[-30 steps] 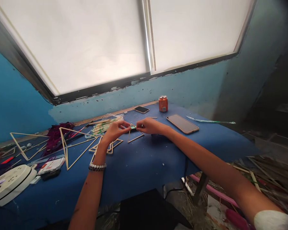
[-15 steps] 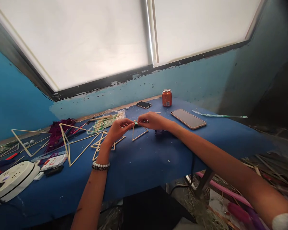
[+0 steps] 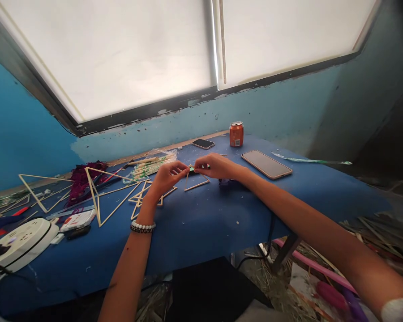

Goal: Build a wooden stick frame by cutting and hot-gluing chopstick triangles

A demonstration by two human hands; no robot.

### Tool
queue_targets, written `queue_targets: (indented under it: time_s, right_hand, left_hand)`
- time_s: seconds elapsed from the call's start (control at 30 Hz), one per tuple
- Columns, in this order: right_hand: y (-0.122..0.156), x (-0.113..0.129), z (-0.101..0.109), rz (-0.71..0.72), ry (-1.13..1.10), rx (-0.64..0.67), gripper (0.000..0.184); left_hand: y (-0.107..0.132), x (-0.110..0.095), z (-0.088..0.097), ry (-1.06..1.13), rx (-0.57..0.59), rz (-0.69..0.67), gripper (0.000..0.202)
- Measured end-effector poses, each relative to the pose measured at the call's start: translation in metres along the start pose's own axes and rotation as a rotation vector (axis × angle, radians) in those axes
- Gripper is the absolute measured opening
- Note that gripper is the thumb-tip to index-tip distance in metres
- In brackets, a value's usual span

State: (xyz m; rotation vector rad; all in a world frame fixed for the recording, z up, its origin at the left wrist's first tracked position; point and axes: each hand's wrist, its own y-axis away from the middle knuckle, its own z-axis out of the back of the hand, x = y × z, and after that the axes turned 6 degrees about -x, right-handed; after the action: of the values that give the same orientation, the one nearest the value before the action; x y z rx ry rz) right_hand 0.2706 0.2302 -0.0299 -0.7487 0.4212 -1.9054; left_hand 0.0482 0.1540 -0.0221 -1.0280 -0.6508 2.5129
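Observation:
My left hand point(image 3: 167, 178) and my right hand point(image 3: 214, 165) meet over the blue table point(image 3: 201, 219). Both pinch the top corner of a small frame of thin wooden sticks point(image 3: 196, 181), where a bit of green material point(image 3: 191, 169) wraps the joint. The frame's lower sticks rest on the table. A beaded bracelet point(image 3: 143, 227) sits on my left wrist. Flat stick triangles point(image 3: 144, 199) lie just left of my left hand.
Larger stick frames point(image 3: 99, 197) stand to the left, near purple material point(image 3: 82, 181), a white round power strip point(image 3: 20, 243) and a bag of sticks point(image 3: 151, 166). Two phones point(image 3: 267, 164) point(image 3: 203, 143) and an orange can point(image 3: 236, 133) lie behind my hands.
The view has shifted slightly; my hands stay pinched on the same stick joint, working the green material at it.

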Motion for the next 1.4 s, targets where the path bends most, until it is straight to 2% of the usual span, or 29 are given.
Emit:
queue_targets:
  time_s: [1.03, 1.3, 1.4]
  right_hand:
    - [0.0, 0.001, 0.001, -0.008, -0.037, -0.009, 0.017]
    - [-0.002, -0.003, 0.002, -0.087, -0.246, -0.088, 0.027]
    - [-0.003, -0.006, 0.001, -0.112, -0.291, -0.074, 0.034]
  left_hand:
    - [0.001, -0.01, 0.002, -0.029, -0.024, 0.03, 0.03]
    - [0.001, -0.004, 0.002, 0.011, 0.031, 0.071, 0.035]
    - [0.0, -0.001, 0.001, 0.073, -0.003, 0.101, 0.038]
